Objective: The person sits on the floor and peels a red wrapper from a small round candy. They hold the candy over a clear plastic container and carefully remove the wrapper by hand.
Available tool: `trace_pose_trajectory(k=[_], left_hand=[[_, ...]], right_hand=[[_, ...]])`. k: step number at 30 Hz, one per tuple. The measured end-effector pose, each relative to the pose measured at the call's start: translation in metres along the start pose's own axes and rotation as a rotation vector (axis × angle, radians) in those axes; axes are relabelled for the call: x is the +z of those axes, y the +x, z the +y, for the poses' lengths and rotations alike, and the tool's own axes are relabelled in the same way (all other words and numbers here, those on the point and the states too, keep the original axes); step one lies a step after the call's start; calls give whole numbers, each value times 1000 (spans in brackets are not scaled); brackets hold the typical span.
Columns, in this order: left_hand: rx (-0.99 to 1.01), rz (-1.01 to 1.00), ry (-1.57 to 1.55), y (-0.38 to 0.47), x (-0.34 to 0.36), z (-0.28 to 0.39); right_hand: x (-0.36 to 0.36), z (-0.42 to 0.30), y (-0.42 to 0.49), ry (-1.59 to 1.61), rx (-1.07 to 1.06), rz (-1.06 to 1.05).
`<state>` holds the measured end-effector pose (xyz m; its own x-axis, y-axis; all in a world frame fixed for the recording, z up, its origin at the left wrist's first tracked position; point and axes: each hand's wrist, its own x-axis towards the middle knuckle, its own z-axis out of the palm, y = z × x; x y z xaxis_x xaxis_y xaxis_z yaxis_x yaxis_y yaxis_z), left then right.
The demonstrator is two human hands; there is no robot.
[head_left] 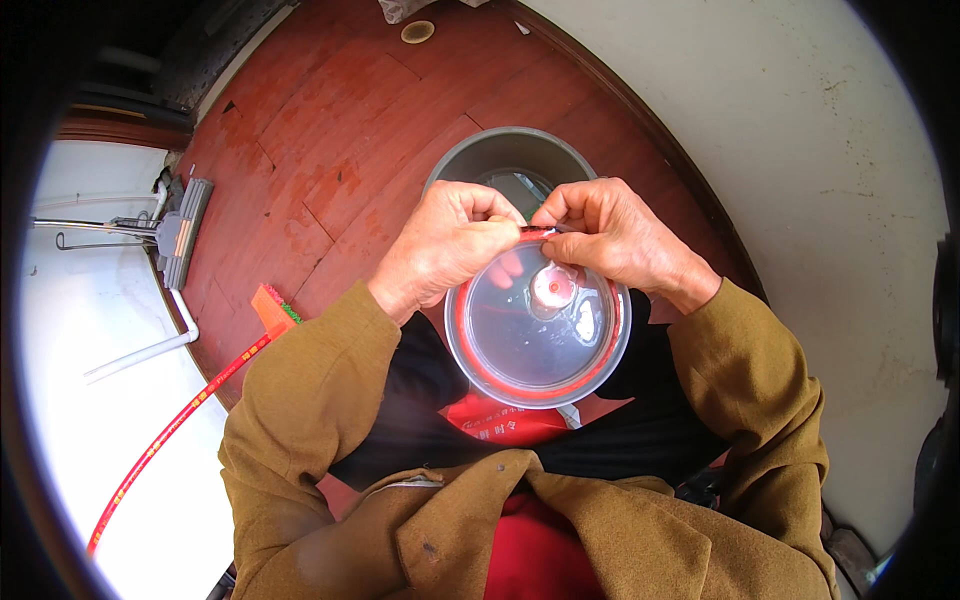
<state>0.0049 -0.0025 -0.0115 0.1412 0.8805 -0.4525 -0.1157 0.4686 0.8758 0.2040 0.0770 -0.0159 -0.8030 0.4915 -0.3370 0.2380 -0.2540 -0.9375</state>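
Above my lap a round, see-through lid point(499, 352) with a pale rim is tilted toward me. A red sealing ring point(469, 341) runs around its inside, and a small red-and-white fitting point(554, 287) sits off-centre on it. At the lid's far edge, my left hand point(450, 244) pinches one end of a thin dark strip point(538, 228) between thumb and forefinger. Close beside it, my right hand point(622, 232) pinches the other end, thumb over the lid's edge. What the strip is cannot be made out.
Just beyond my hands, a grey pot point(510, 135) stands on the red-brown plank floor point(360, 142). Under the lid lies a red printed bag point(510, 425). On the left are an orange brush point(274, 311) with a red handle and a sponge mop point(180, 232). A wall point(810, 187) rises on the right.
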Motion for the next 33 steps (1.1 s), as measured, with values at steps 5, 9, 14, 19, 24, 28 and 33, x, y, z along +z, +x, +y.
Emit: trace_pose_trajectory(k=[5, 9, 14, 19, 24, 28, 33], left_hand=[[31, 2, 8, -1, 2, -1], [43, -9, 17, -1, 1, -3], [25, 14, -26, 0, 1, -1], [-12, 31, -39, -1, 3, 0], [24, -5, -19, 0, 2, -1], [-17, 17, -20, 1, 1, 0], [8, 17, -20, 2, 3, -3]], right_hand=[[2, 1, 0, -4, -6, 14], [2, 1, 0, -9, -3, 2], [0, -3, -1, -9, 37, -1], [1, -3, -1, 2, 20, 12], [3, -2, 0, 0, 28, 3], [1, -4, -1, 13, 40, -3], [2, 0, 1, -16, 28, 12]])
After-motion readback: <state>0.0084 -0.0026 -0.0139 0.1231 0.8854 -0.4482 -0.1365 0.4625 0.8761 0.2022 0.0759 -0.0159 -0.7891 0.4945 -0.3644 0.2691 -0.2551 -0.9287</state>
